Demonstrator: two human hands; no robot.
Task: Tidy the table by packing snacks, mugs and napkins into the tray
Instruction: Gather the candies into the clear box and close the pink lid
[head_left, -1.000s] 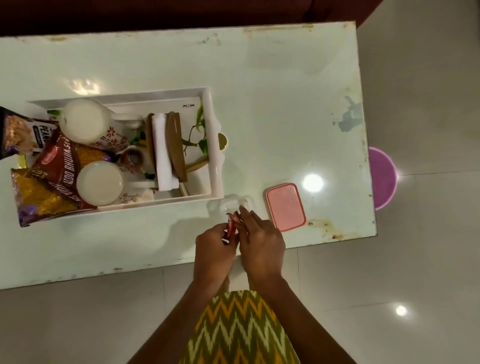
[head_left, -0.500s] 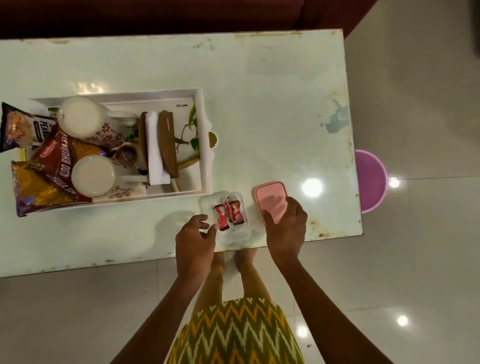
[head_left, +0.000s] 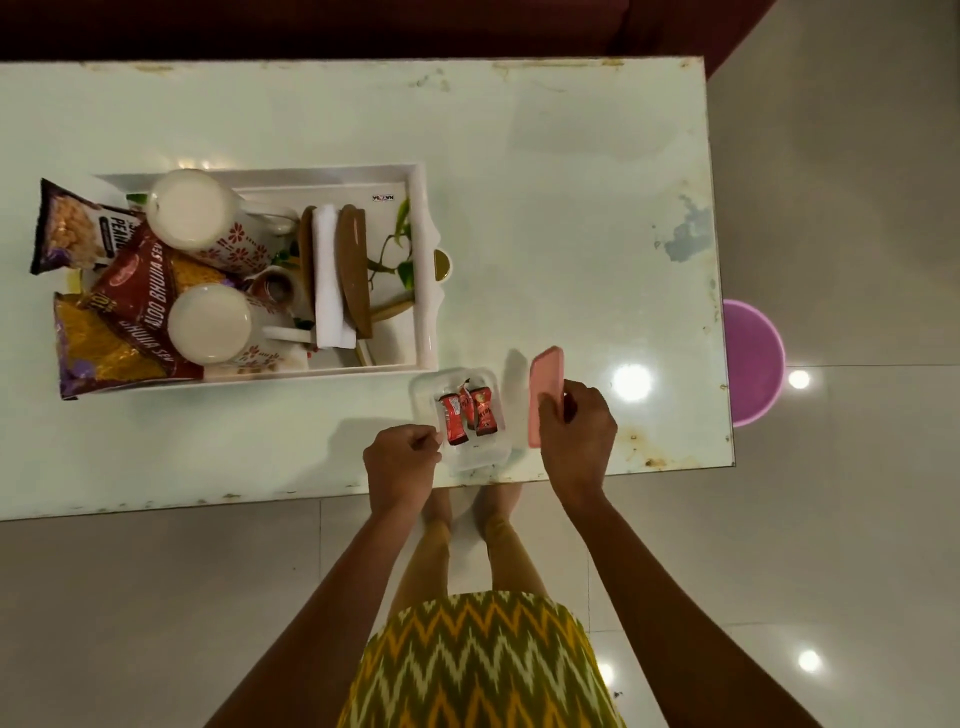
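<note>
- The right hand (head_left: 574, 431) pinches the pink lid (head_left: 544, 395) by its near long edge; the lid is tilted up on its side, so that mostly one face and one thin edge show.
- The left hand (head_left: 402, 460) is curled, its fingers (head_left: 423, 441) pressed together against the 9 o'clock edge of the clear box (head_left: 460, 415); whether they really grip the rim, I cannot tell.
- The box stands open on the desk (head_left: 545, 182), near the front edge, just beside the tray's front right corner.
- In the box lie red sachets (head_left: 467, 413), close together; their exact number is hard to tell.
- The lid is at 3 o'clock of the box, apart from it.
- The white tray (head_left: 423, 208) stands at 10 o'clock of the box.
- In the tray two white mugs (head_left: 189, 215) with red flower print stand upright, one behind the other.
- At 9 o'clock of the mugs, snack bags (head_left: 135, 291) lie piled and hang over the tray's left side.
- At 3 o'clock of the mugs, white napkins (head_left: 328, 280) stand in a brown holder (head_left: 353, 275).
- Green leaves (head_left: 400, 244) show at the tray's right end.
- A purple round thing (head_left: 753, 358) is on the floor past the desk's right edge.
</note>
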